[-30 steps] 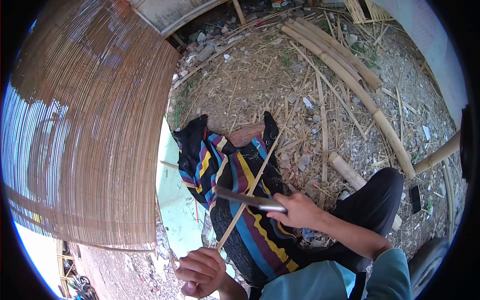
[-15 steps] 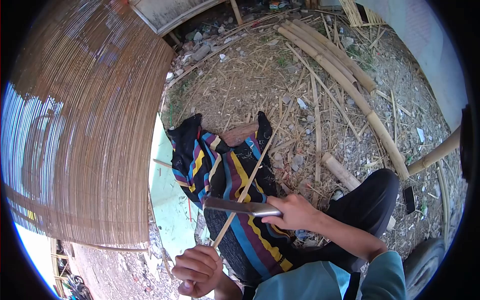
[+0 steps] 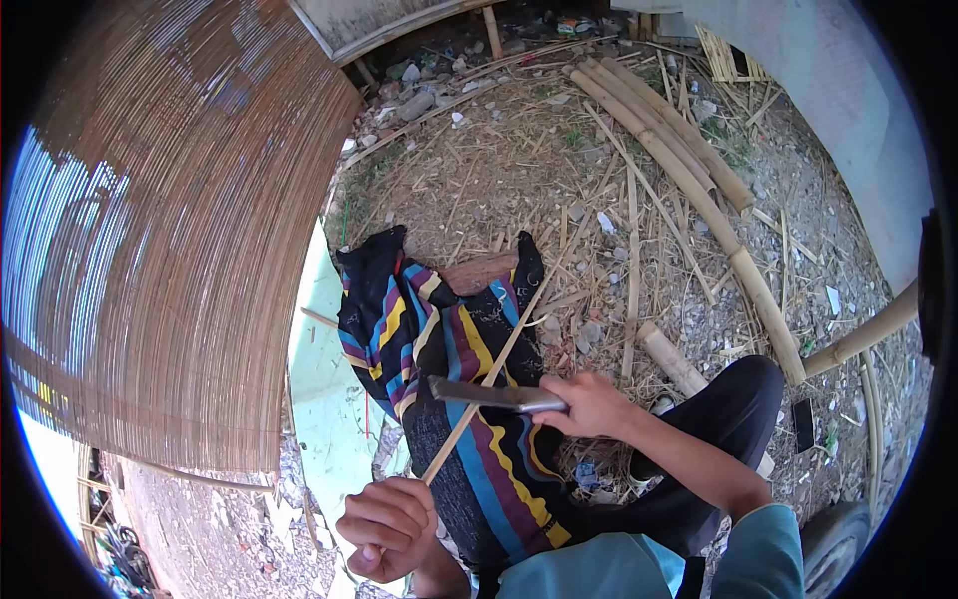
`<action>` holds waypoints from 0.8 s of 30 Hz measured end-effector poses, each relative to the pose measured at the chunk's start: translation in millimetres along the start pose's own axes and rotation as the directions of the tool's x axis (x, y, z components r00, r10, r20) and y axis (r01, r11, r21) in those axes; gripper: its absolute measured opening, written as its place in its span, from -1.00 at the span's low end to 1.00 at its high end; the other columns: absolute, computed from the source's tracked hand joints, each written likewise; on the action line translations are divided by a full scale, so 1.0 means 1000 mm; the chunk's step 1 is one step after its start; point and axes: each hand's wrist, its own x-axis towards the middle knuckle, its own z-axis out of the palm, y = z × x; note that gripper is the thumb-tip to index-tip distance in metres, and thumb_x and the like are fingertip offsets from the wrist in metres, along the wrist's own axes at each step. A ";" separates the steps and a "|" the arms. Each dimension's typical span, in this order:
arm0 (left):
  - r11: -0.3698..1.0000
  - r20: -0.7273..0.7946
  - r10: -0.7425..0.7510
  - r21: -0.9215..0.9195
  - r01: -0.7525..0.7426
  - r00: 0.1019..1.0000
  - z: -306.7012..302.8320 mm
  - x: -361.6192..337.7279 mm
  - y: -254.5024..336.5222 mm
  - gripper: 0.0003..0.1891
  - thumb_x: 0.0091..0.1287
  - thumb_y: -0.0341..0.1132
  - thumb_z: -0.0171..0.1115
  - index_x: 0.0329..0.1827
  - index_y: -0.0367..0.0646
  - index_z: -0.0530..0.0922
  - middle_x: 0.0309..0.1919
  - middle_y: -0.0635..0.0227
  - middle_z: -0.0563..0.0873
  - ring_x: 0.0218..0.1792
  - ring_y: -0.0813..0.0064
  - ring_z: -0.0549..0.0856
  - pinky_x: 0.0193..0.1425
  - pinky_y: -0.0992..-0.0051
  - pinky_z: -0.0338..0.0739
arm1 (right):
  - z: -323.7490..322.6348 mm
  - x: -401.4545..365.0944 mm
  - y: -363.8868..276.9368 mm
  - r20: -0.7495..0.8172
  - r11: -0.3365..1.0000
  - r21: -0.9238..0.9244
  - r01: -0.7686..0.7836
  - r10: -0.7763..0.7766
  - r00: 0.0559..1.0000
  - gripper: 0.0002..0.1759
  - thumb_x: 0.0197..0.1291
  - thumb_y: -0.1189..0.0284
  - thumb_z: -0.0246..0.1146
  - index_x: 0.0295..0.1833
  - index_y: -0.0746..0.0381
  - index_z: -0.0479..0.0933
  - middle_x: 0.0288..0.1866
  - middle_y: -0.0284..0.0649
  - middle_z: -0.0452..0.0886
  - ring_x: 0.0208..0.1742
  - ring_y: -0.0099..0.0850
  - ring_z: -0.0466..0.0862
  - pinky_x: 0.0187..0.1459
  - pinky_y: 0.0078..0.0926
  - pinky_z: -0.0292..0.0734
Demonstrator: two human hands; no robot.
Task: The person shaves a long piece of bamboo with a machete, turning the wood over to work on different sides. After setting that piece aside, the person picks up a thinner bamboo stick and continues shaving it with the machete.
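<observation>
My left hand is closed around the near end of a thin bamboo strip, which slants up and away over my lap. In my right hand is the metal handle of a knife. Its broad, dark blade lies across the strip, touching it about midway along. Beneath both is a striped black cloth with blue, yellow and maroon bands, draped over my leg. A small pale curl shows beside the strip's far part.
A bamboo slat screen hangs at left, beside a pale green board. Bamboo poles lie at the upper right, and a short bamboo piece is near my knee. A phone rests on the littered ground.
The knife has shifted a little farther along the strip, away from my left hand. My left hand keeps its hold. The whole view has tilted slightly.
</observation>
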 end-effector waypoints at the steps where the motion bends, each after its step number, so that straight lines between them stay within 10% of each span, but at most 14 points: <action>1: 1.000 0.012 -0.011 -0.011 0.011 1.000 0.005 -0.001 0.000 -0.56 0.17 -0.30 -0.08 -0.90 -0.21 0.19 -0.97 0.34 0.25 -0.96 0.53 0.18 -0.78 0.54 0.13 | 0.007 0.001 0.027 -0.089 0.999 0.002 -0.034 0.034 0.995 -0.53 0.23 0.01 0.14 -0.18 0.26 0.49 -0.61 0.00 0.56 -0.52 0.00 0.63 -0.44 -0.11 0.54; 3: 0.998 -0.016 -0.010 0.067 0.011 1.000 0.008 -0.003 0.002 -0.58 0.20 -0.26 -0.10 -0.85 -0.11 0.17 -0.97 0.42 0.21 -0.94 0.62 0.11 -0.75 0.56 0.13 | 0.012 0.013 0.063 -0.100 0.893 0.054 -0.448 0.451 0.887 -0.54 0.24 0.05 0.15 -0.15 0.28 0.48 -0.61 0.00 0.56 -0.52 0.00 0.63 -0.45 -0.12 0.54; 13: 0.999 0.053 0.000 0.047 -0.002 0.999 0.020 0.004 -0.002 -0.51 0.19 -0.30 -0.06 -0.95 -0.12 0.16 -1.00 0.41 0.24 -0.99 0.64 0.15 -0.83 0.61 0.18 | 0.010 -0.004 0.040 0.073 0.982 -0.003 0.188 -0.187 0.980 -0.54 0.22 0.04 0.17 -0.12 0.27 0.45 -0.58 -0.03 0.56 -0.48 -0.02 0.63 -0.41 -0.13 0.51; 15: 0.998 0.032 -0.016 0.058 0.014 0.999 0.022 0.003 0.000 -0.49 0.21 -0.29 -0.07 -0.95 -0.11 0.15 -1.00 0.41 0.24 -0.99 0.64 0.14 -0.82 0.61 0.16 | 0.029 0.004 0.072 -0.113 0.910 0.180 -0.374 0.397 0.911 -0.57 0.27 0.10 0.13 -0.16 0.31 0.46 -0.58 -0.01 0.55 -0.50 -0.03 0.62 -0.42 -0.17 0.50; 17: 0.996 -0.035 -0.014 0.083 0.017 0.999 0.011 -0.006 0.003 -0.48 0.27 -0.25 -0.08 -0.93 -0.08 0.15 -0.99 0.43 0.24 -0.98 0.65 0.16 -0.79 0.62 0.12 | 0.027 0.010 0.097 -0.072 0.806 0.178 -0.565 0.583 0.809 -0.59 0.31 0.14 0.08 -0.19 0.34 0.47 -0.59 0.01 0.54 -0.51 -0.04 0.62 -0.42 -0.18 0.49; 21: 0.998 -0.004 0.015 0.064 -0.014 1.000 0.003 -0.017 0.006 -0.69 0.27 -0.19 0.01 -0.58 -0.18 0.35 -0.61 0.24 0.43 -0.61 0.36 0.36 -0.48 0.36 0.36 | 0.001 0.011 0.047 -0.039 0.883 -0.013 -0.469 0.469 0.883 -0.61 0.28 0.14 0.12 -0.17 0.31 0.47 -0.60 0.02 0.53 -0.49 0.00 0.62 -0.38 -0.16 0.50; 24: 0.999 -0.118 0.048 0.032 -0.044 0.992 0.007 -0.025 0.002 -0.71 0.29 -0.19 0.04 -0.51 -0.19 0.38 -0.56 0.20 0.45 -0.54 0.31 0.40 -0.43 0.30 0.39 | 0.017 0.003 0.062 0.052 0.994 0.088 0.071 -0.076 0.996 -0.58 0.17 0.18 0.21 -0.03 0.29 0.43 -0.59 0.02 0.52 -0.49 0.05 0.60 -0.40 -0.16 0.48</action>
